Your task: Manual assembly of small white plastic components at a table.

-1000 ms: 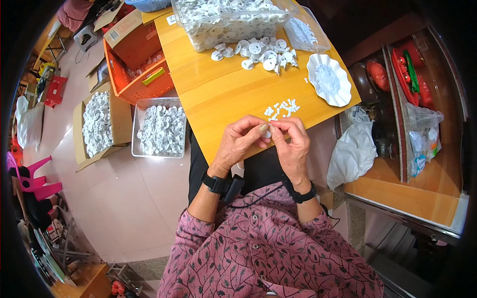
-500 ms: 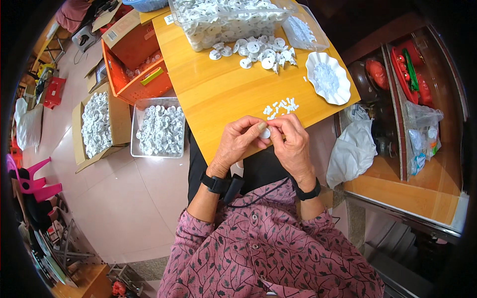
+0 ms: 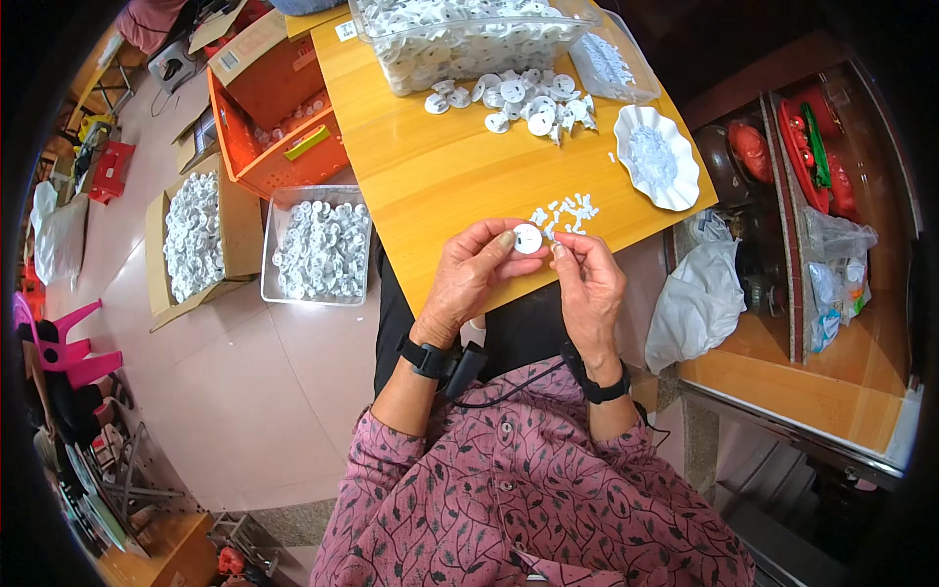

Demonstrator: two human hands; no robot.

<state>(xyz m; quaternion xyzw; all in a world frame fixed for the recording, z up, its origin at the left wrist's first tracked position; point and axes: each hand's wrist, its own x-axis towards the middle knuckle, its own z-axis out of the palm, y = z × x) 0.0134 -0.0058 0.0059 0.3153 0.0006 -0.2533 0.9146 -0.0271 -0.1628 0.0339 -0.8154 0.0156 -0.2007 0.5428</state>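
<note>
My left hand [image 3: 477, 266] pinches a round white plastic disc [image 3: 528, 239] between thumb and fingers, its flat face turned up with a small dark mark on it. Just to the right, my right hand [image 3: 590, 284] is closed in a pinch, thumb against fingertip; a tiny white piece seems to show at the tips, too small to name. Small white plastic pieces [image 3: 567, 212] lie scattered on the wooden table [image 3: 430, 176] right beyond my hands. Farther back lies a loose pile of white disc parts [image 3: 538, 103].
A clear bin [image 3: 469, 49] heaped with white parts stands at the table's back, beside a clear tray [image 3: 611, 64]. A scalloped white dish [image 3: 675, 191] holds small clear pieces. On the floor at left are an orange crate [image 3: 235, 157], a cardboard box [image 3: 240, 230] and a clear tub [image 3: 313, 298].
My hands have drawn apart; the right one moved slightly right and away from the disc. The disc now faces up in my left hand. The whole view has shifted slightly.
</note>
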